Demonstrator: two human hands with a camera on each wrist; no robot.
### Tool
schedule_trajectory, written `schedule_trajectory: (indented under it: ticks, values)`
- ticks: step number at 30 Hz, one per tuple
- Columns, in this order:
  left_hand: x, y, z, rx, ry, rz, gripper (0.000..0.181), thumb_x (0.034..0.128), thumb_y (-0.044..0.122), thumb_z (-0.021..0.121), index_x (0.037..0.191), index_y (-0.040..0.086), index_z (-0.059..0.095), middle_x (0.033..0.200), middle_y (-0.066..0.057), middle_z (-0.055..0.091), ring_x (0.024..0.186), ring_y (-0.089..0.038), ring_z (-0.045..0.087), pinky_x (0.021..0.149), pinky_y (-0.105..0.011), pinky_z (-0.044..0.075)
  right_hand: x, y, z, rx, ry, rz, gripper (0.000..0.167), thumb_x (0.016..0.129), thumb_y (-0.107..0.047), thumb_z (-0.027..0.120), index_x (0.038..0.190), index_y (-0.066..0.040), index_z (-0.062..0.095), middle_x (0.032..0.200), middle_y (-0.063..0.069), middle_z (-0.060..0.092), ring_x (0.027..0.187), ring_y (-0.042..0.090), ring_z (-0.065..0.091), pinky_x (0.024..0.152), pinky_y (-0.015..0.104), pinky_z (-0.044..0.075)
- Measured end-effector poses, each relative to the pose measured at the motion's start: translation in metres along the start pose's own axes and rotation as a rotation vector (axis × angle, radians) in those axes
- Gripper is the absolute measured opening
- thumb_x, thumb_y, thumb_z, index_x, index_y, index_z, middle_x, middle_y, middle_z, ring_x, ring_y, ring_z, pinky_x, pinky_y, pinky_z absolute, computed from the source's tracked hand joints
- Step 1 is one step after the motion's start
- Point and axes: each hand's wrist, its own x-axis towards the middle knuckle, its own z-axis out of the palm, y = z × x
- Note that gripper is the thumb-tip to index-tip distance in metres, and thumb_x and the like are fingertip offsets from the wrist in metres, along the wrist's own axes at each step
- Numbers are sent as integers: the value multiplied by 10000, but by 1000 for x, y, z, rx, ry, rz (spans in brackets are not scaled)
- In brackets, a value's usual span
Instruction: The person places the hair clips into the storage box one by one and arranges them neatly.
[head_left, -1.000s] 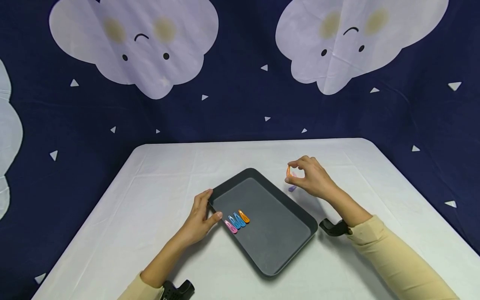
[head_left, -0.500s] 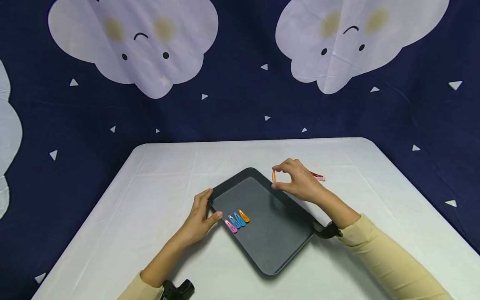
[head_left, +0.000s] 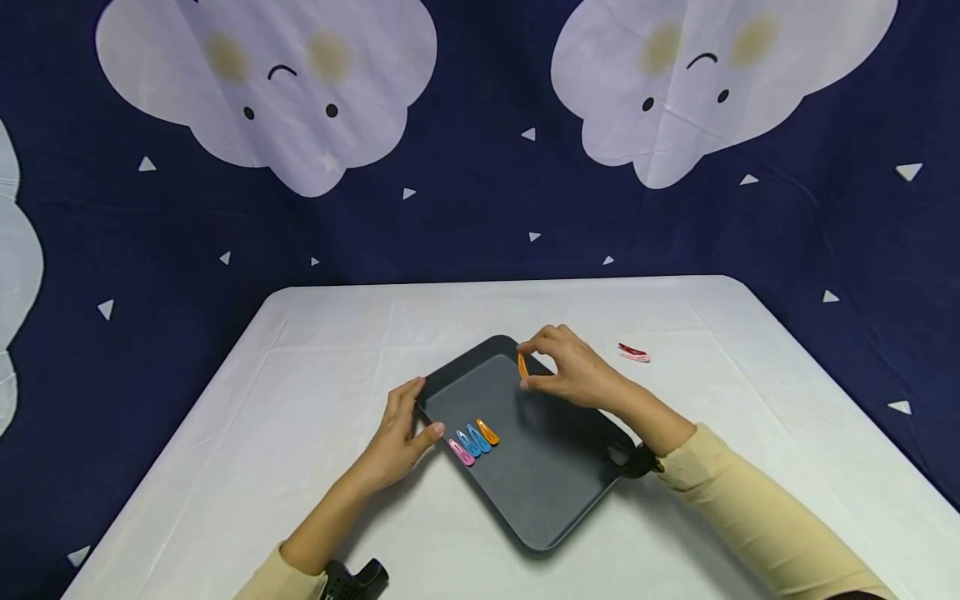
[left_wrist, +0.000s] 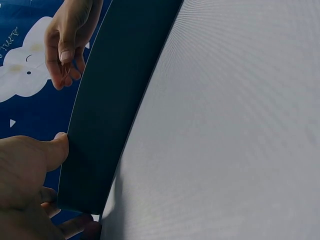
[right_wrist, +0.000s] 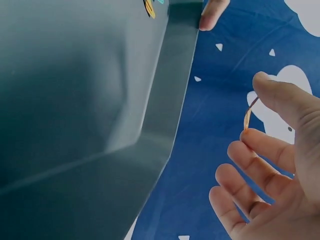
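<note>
My right hand [head_left: 572, 371] pinches an orange snap hair clip [head_left: 522, 365] between thumb and index finger, above the far right side of a dark grey tray [head_left: 555, 475]. In the right wrist view that clip [right_wrist: 247, 118] is seen edge-on, the other fingers spread loosely. My left hand [head_left: 393, 442] holds the tray's left corner, thumb on one side and fingers around the other. Inside the tray by this corner, a pink clip [head_left: 462, 452], two blue clips [head_left: 474, 441] and an orange clip [head_left: 488, 432] lie side by side in a slanted row.
A red clip [head_left: 632, 348] and a pale pink clip [head_left: 637, 357] lie together on the white-covered table [head_left: 337, 350], right of the tray. Behind the table hangs a dark blue cloth [head_left: 480, 192] with clouds and triangles.
My right hand has carried the orange clip leftward from beyond the tray's edge to above the tray. The red and pale pink clips have come into sight. The left hand has stayed still.
</note>
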Motion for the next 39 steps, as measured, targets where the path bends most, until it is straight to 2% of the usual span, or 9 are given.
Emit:
schedule_trajectory:
  ticks: [10,16,23,31,39]
  values:
    - [-1,1,-1,6,-3,1,731,910,206,617,1475,-12,206,1502,-210,196,1407,-439,205,1105,-617,222,8,-4,14,9,-88,-53,482,756,-308,783,1182,-126,648,1103,36,611,988,178,506,826,357,452]
    - [-1,1,-1,4,-3,-1,735,907,203,621,1475,-12,206,1505,-209,193,1409,-436,203,1108,-614,218,9,-6,20,20,-144,-87,481,771,-301,771,1184,-88,644,1119,24,609,1018,186,511,865,367,459]
    - [0,1,-2,2,-2,-4,750,901,191,629,1478,-15,195,1507,-213,182,1411,-431,200,1116,-605,212,10,-10,25,17,-205,-99,480,775,-307,768,1189,-98,645,1095,5,587,1001,167,497,855,348,450]
    - [0,0,-2,3,-6,-8,744,907,222,622,1477,-11,204,1509,-206,187,1409,-430,207,1113,-606,218,10,-10,34,13,-278,-107,482,777,-318,763,1189,-97,644,1115,5,593,1072,189,514,918,372,448]
    - [-1,-1,-1,-4,7,0,750,900,210,632,1477,-8,205,1506,-202,201,1407,-424,221,1116,-598,220,9,-12,38,3,-346,-113,475,789,-342,750,1194,-118,642,1115,-16,599,1033,159,505,884,330,455]
